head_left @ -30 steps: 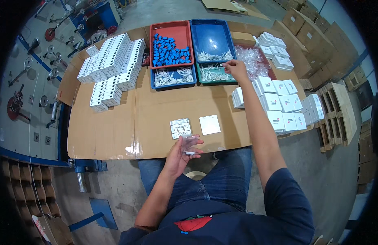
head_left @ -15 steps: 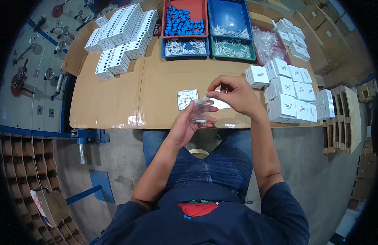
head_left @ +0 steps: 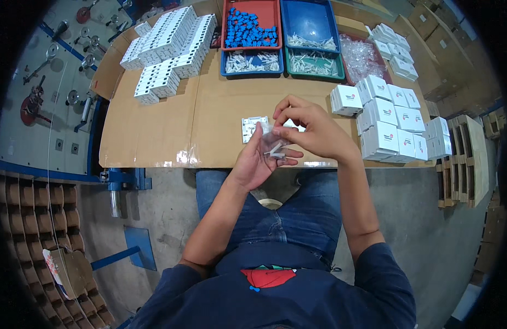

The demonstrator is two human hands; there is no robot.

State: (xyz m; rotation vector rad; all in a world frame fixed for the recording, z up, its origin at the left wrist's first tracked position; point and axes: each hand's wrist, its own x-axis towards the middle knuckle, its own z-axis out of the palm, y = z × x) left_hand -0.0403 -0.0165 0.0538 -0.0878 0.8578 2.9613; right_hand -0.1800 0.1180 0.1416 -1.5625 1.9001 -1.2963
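A small clear plastic bag [head_left: 269, 140] lies against the palm and fingers of my left hand [head_left: 250, 165], its upper edge caught by the thumb. Small white plugs [head_left: 275, 149] show inside the lower part of the bag. My right hand [head_left: 318, 129] is closed at the bag's mouth, fingertips pinched together there; whether they grip the film or a small piece is hidden. Just behind the left thumb, a white plastic frame [head_left: 252, 128] with moulded detail rests on the cardboard. Another white piece [head_left: 298, 126] is mostly covered by my right hand.
White switch-like units [head_left: 171, 49] are stacked at the back left. Trays hold blue parts [head_left: 248, 30], white plugs [head_left: 253, 62] and, at the right, clear bags [head_left: 363, 57]. White square covers [head_left: 382, 120] are piled on the right. The cardboard-covered table [head_left: 149, 137] ends just before my lap.
My right hand has come down slightly to the bag's mouth. More than one white plug now shows in the bag, where one lay low before. The view has shifted slightly.
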